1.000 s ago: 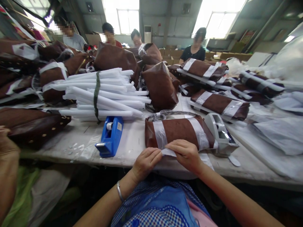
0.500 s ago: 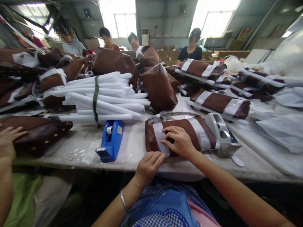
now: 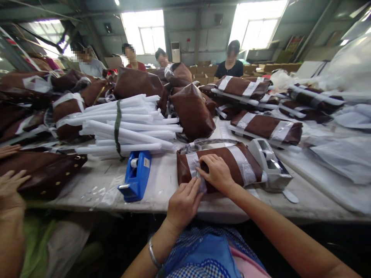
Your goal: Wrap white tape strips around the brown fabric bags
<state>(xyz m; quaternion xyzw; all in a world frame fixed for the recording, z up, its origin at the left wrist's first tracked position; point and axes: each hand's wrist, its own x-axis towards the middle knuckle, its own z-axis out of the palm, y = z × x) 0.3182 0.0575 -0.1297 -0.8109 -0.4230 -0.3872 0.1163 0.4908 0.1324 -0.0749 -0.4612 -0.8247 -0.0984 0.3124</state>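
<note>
A brown leather bag (image 3: 223,162) lies in front of me, wrapped by two whitish translucent strips. My right hand (image 3: 216,170) rests on top of it, thumb and fingers pinched at the left strip (image 3: 192,162). Against the bag's front edge, my left hand (image 3: 185,199) has its fingers pressed together on the lower end of that same strip. Both hands' fingertips almost meet there. A grey tape dispenser (image 3: 271,166) stands at the bag's right end. To the left is a blue tape dispenser (image 3: 135,175).
White rolled tubes (image 3: 130,127), tied with a green band, lie behind the blue dispenser. More brown bags (image 3: 193,112) are piled across the back. At far left, a co-worker's hands (image 3: 13,189) touch another bag (image 3: 43,173). Clear plastic sheets (image 3: 342,158) lie at right.
My left hand has moved slightly up onto the strip, its fingertips closer to my right hand. My right fingers have drawn together at the strip. A second co-worker's hand now shows at far left.
</note>
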